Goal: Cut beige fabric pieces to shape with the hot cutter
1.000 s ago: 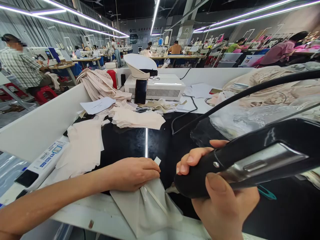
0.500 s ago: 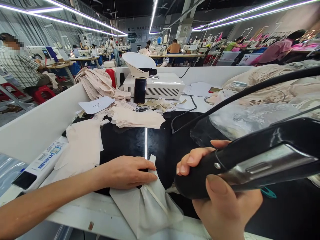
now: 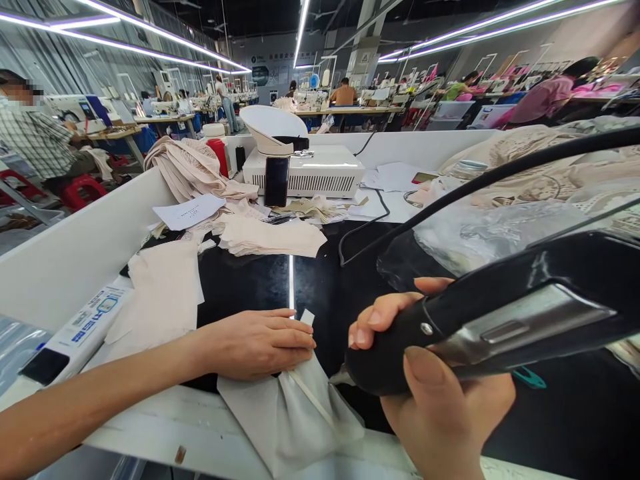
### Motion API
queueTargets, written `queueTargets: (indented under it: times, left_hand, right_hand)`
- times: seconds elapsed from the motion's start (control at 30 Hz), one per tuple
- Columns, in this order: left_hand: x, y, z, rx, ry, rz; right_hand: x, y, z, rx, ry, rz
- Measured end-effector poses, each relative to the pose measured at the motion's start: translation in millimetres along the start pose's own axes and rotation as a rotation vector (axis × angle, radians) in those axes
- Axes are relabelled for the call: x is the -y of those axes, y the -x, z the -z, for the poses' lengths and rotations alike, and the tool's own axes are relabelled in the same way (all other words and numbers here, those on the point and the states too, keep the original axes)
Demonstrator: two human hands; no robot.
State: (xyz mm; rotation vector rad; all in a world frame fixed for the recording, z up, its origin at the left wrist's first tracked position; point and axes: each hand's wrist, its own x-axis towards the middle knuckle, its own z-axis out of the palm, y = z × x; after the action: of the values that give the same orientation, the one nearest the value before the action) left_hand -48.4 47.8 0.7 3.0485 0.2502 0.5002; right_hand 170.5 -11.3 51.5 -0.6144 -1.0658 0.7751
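Note:
My left hand (image 3: 257, 343) lies flat, palm down with fingers stretched out, on a pale grey-beige fabric piece (image 3: 280, 423). A narrow strip (image 3: 311, 395) runs down that fabric. The fabric drapes over the front edge of the black work surface (image 3: 240, 287). My right hand (image 3: 440, 413) is wrapped round a black corded hand tool (image 3: 500, 327) with a silver lever along its side. The tool's small metal tip (image 3: 342, 377) points left, close to the fabric's right edge; whether it touches is unclear.
Stacked beige fabric pieces (image 3: 273, 238) lie behind my hands, with more pieces (image 3: 165, 287) at left. A white vented box (image 3: 320, 172) stands at the back, a phone (image 3: 277, 181) against it. The black cable (image 3: 450, 187) arches across the right. Plastic-wrapped fabric (image 3: 480, 233) sits at right.
The view has shifted slightly. My left fingers have closed together a little on the fabric. The tool stays in my right hand, its tip now showing more clearly beside the fabric.

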Motion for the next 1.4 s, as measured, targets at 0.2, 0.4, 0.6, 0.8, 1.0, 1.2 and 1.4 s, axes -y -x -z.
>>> queueTargets:
  times: [0.2,0.4,0.6,0.8,1.0,1.2,1.4]
  left_hand:
    - [1.0,-2.6,3.6,0.061,0.059,0.029]
    - [-5.7,-5.3,14.0,0.098,0.074,0.058]
    - [-11.2,-4.9,14.8,0.148,0.022,0.053]
    - [-15.0,-4.2,13.1,0.142,-0.001,0.060]
    - [-17.5,-4.8,13.9,0.149,-0.012,0.071]
    - [-20.1,-5.5,12.2,0.152,-0.032,0.081]
    - [-22.5,-5.9,11.9,0.145,-0.040,0.089]
  right_hand:
    - [-0.1,1.7,0.0,0.004,-0.027,-0.015]
    - [-0.2,1.5,0.2,0.008,-0.018,-0.001]
    - [-0.2,0.0,0.0,-0.002,-0.001,0.007]
    - [0.1,2.2,0.5,0.000,0.007,-0.002]
    - [-0.5,0.8,-0.3,-0.001,0.001,0.003]
    - [-0.9,1.5,0.0,-0.002,-0.005,0.010]
    - [-1.5,1.1,-0.4,-0.005,-0.005,-0.001]
